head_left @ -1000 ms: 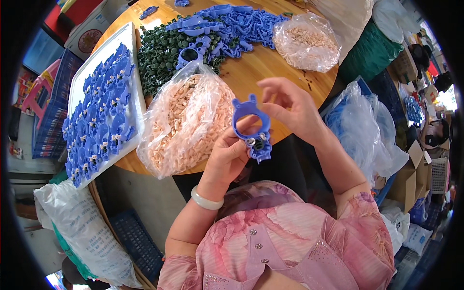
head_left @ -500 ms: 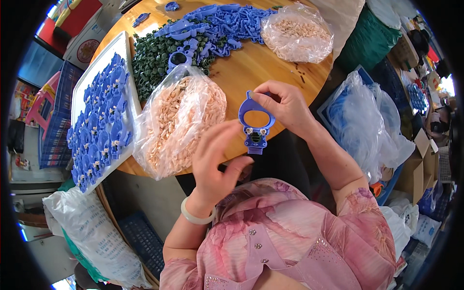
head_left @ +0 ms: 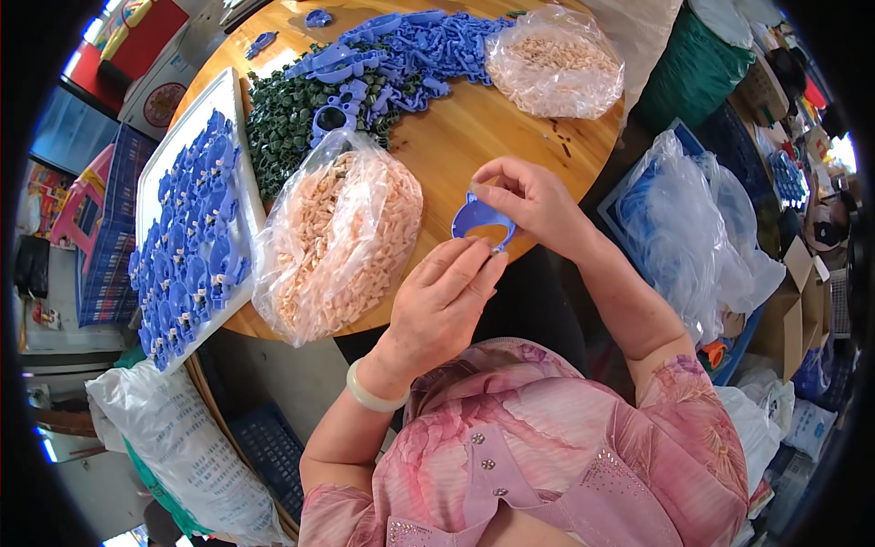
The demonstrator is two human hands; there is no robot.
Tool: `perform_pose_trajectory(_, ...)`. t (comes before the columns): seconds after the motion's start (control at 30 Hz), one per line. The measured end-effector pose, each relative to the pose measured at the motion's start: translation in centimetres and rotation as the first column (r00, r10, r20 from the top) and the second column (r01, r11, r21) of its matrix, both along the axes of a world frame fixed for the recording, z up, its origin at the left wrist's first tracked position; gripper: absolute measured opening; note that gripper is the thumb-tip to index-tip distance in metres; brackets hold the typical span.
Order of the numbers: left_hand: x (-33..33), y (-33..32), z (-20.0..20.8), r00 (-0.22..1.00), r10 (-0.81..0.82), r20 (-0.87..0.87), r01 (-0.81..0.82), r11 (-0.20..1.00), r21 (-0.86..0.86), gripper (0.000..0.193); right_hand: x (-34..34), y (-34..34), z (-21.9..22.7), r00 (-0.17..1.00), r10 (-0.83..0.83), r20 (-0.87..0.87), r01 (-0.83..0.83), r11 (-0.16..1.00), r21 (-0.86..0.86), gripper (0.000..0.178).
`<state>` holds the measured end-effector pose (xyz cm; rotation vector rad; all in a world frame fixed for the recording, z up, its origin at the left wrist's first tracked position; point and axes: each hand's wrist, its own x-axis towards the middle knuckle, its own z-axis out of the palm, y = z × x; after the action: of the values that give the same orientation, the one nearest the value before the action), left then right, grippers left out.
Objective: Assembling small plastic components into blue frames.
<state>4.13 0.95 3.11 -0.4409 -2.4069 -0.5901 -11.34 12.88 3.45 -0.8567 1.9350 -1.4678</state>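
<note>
Over the near edge of the wooden table, both hands hold a blue plastic part with a round opening. My right hand pinches its upper rim between thumb and fingers. My left hand is closed around the lower end, hiding the narrow section there. Left of the hands lies a clear bag of small peach-coloured pieces. Beyond it is a heap of dark green small parts, with blue plastic parts piled alongside. On a white tray at the left rest many blue assemblies.
A second bag of peach-coloured pieces sits at the table's far right. Beside the table on the right stands a blue crate with clear plastic bags, near an open cardboard box. A white sack stands at lower left.
My left hand has moved right and closed on the lower end of the blue part, covering it. The right hand keeps its pinch on the upper rim, and the part appears more tilted.
</note>
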Motion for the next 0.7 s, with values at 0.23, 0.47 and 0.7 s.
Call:
perform_pose_trajectory(0.23,0.0,-1.1,-0.5,0.976,0.17,0.137,-0.218,0.801,0.557,0.028,-1.2,1.1,-1.6,0.947,0.273,0.167,-0.274,0.962,-0.018,0.038)
perform_pose_trajectory(0.47,-0.4,-1.2,-1.5,0.95,-0.145,0.278,-0.249,0.193,0.949,0.026,-1.3,0.9,-1.2,0.969,0.222,0.105,-0.232,0.968,0.094,0.047)
perform_pose_trajectory(0.7,-1.3,-1.3,-1.8,0.955,-0.184,0.235,-0.234,0.029,0.972,0.021,-1.6,0.7,-0.7,0.97,0.213,0.119,-0.229,0.962,0.148,0.049)
